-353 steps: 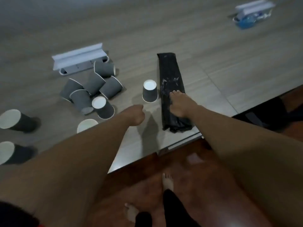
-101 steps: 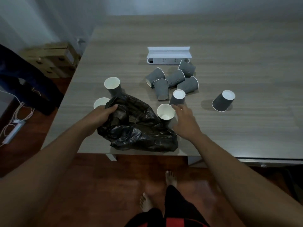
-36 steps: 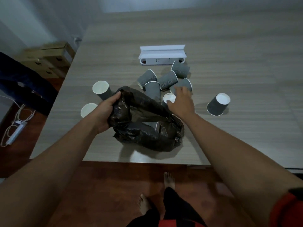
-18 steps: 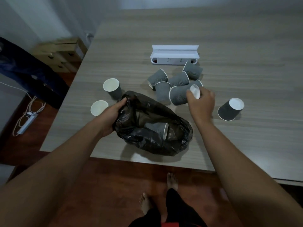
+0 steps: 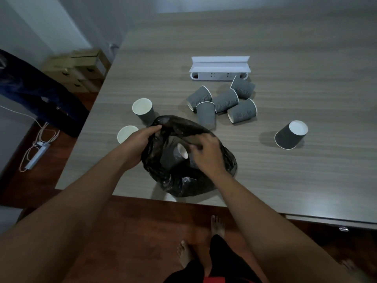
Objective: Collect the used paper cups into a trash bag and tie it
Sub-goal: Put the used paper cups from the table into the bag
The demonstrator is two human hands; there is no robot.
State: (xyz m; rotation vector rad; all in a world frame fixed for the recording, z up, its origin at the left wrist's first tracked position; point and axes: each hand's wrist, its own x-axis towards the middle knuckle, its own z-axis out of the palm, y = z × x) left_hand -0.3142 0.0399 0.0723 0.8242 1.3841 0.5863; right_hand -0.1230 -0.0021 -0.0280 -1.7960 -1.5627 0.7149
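A black trash bag [image 5: 183, 180] sits open near the table's front edge. My left hand [image 5: 138, 144] grips its rim on the left side. My right hand [image 5: 208, 154] hovers over the bag's mouth, fingers curled, with its fingertips at the white rim of a grey paper cup [image 5: 173, 157] lying inside the bag. Whether the fingers still pinch that cup is unclear. Several grey cups [image 5: 224, 103] lie tipped in a heap behind the bag. One cup [image 5: 142, 109] stands upright to the left, and another cup [image 5: 126, 133] is partly hidden behind my left hand. A single cup [image 5: 290, 135] lies to the right.
A white socket box [image 5: 219, 68] stands on the wooden table [image 5: 285, 180] behind the heap. Left of the table are cardboard boxes [image 5: 79, 72], a dark-clothed person [image 5: 30, 88] and a power strip with cables [image 5: 36, 156] on the floor. My bare feet stand below the table edge.
My right hand has carried a cup from the heap down into the bag's mouth. The left hand keeps its grip on the rim.
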